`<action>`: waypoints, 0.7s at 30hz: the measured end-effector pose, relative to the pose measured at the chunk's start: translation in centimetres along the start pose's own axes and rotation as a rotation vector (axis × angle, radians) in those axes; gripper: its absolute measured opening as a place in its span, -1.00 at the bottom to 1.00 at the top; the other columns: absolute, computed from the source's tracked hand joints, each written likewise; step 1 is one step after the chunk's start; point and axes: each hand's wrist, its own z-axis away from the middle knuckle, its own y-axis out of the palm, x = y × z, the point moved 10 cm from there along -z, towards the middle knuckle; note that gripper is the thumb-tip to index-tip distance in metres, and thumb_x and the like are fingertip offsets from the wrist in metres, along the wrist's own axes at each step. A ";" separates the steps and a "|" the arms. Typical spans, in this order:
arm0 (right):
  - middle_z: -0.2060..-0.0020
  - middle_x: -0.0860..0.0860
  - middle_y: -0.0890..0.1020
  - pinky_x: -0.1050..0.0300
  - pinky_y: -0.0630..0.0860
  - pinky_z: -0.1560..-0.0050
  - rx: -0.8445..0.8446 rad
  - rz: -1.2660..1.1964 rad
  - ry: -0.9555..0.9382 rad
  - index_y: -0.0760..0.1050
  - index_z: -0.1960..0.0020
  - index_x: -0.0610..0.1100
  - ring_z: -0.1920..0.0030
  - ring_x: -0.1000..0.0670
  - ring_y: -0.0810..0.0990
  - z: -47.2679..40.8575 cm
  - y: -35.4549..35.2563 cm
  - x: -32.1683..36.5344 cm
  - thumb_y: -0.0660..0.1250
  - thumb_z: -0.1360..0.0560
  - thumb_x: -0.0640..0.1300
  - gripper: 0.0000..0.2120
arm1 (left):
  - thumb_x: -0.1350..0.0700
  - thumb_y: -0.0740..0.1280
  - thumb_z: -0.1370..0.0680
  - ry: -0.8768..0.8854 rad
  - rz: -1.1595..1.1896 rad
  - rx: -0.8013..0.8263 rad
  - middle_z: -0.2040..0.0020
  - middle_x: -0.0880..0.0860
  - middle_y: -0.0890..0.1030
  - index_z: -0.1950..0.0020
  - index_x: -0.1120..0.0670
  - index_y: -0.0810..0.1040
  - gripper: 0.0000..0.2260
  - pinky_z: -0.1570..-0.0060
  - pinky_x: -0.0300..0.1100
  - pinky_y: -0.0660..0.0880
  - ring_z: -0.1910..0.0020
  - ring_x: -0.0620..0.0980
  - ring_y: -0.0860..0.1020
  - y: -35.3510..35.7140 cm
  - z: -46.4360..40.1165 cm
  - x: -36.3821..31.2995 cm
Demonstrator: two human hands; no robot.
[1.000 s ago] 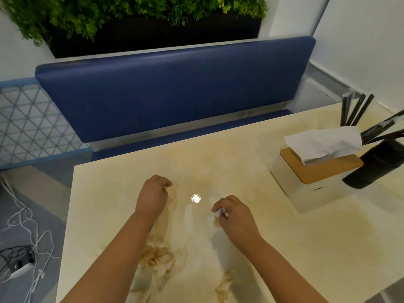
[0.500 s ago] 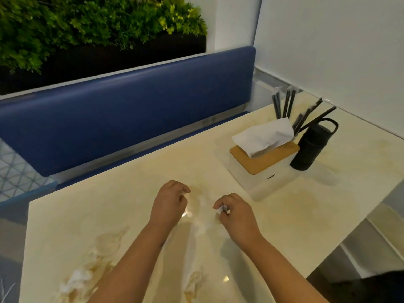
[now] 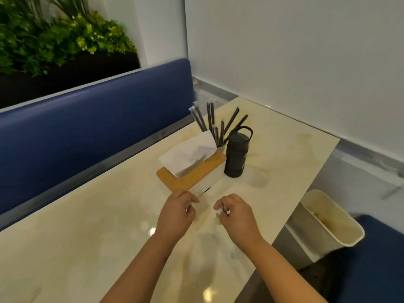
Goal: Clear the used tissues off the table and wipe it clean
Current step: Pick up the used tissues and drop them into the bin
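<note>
My left hand (image 3: 176,214) hovers over the cream marble table (image 3: 87,243), fingers curled shut, just in front of the tissue box (image 3: 208,182). Nothing shows clearly in its grip. My right hand (image 3: 239,216) is beside it, about a hand's width to the right, thumb and fingers pinched on a small white tissue scrap (image 3: 223,209). The box is white with a wooden lid, and a clean tissue (image 3: 189,155) sticks out of it. No crumpled used tissues show on the visible tabletop.
A black bottle (image 3: 237,155) and a holder of dark chopsticks (image 3: 215,125) stand behind the tissue box. A cream waste bin (image 3: 325,224) stands on the floor off the table's right edge. A blue bench (image 3: 87,127) runs along the far side, under a wall planter (image 3: 54,40).
The view has swung right, so the stained tissues at the near left have left the frame and the bin has appeared. Both hands now sit closer to the tissue box.
</note>
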 end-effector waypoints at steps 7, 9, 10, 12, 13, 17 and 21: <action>0.20 0.13 0.42 0.42 0.37 0.19 -0.084 0.041 0.071 0.58 0.11 -0.10 0.22 0.17 0.43 -2.4 -8.4 -6.6 0.24 -0.45 -0.41 -0.74 | 0.30 0.33 -0.45 0.094 -0.013 0.104 0.08 -0.15 0.49 0.07 -0.01 0.60 -0.78 0.04 -0.40 0.43 0.06 -0.18 0.47 8.1 -4.9 -7.8; 0.18 0.10 0.44 0.47 0.33 0.20 -0.107 0.051 0.097 0.57 0.11 -0.10 0.22 0.15 0.43 -2.6 -10.8 -8.6 0.24 -0.44 -0.41 -0.75 | 0.29 0.32 -0.46 0.112 -0.013 0.128 0.05 -0.15 0.48 0.06 -0.02 0.60 -0.78 -0.01 -0.35 0.44 0.04 -0.19 0.47 10.3 -5.9 -10.1; 0.16 0.08 0.44 0.48 0.32 0.19 -0.119 0.051 0.112 0.57 0.11 -0.10 0.21 0.13 0.42 -2.6 -11.9 -9.5 0.24 -0.44 -0.41 -0.75 | 0.29 0.32 -0.46 0.122 -0.009 0.141 0.04 -0.14 0.49 0.06 -0.02 0.60 -0.78 -0.03 -0.34 0.44 0.03 -0.19 0.47 11.4 -6.3 -11.2; 0.14 0.07 0.45 0.46 0.33 0.19 -0.136 0.049 0.152 0.57 0.10 -0.08 0.17 0.12 0.42 -2.5 -14.1 -11.6 0.24 -0.45 -0.39 -0.75 | 0.31 0.31 -0.45 0.157 0.010 0.167 0.02 -0.11 0.51 0.06 0.00 0.60 -0.78 -0.03 -0.32 0.46 0.02 -0.17 0.49 13.6 -7.1 -13.6; 0.13 0.07 0.45 0.45 0.33 0.20 -0.144 0.046 0.174 0.56 0.10 -0.06 0.18 0.12 0.42 -2.4 -15.1 -12.6 0.23 -0.46 -0.38 -0.74 | 0.32 0.31 -0.45 0.180 0.016 0.180 0.03 -0.10 0.52 0.07 0.01 0.60 -0.77 -0.02 -0.32 0.46 0.03 -0.16 0.49 14.7 -7.4 -14.7; 0.09 0.06 0.49 0.40 0.36 0.16 -0.221 0.044 0.230 0.52 0.14 0.02 0.19 0.14 0.43 -1.7 -19.5 -16.1 0.22 -0.48 -0.38 -0.70 | 0.35 0.32 -0.42 0.262 0.030 0.222 0.07 -0.10 0.52 0.09 0.02 0.62 -0.76 0.04 -0.35 0.46 0.08 -0.16 0.50 18.6 -8.4 -18.9; 0.04 0.06 0.53 0.43 0.34 0.16 -0.293 0.048 0.297 0.57 0.07 -0.03 0.14 0.16 0.42 -0.7 -22.9 -19.3 0.22 -0.48 -0.36 -0.73 | 0.37 0.30 -0.42 0.340 0.062 0.286 0.08 -0.08 0.53 0.10 0.04 0.62 -0.75 0.06 -0.32 0.49 0.10 -0.16 0.50 22.4 -9.1 -22.3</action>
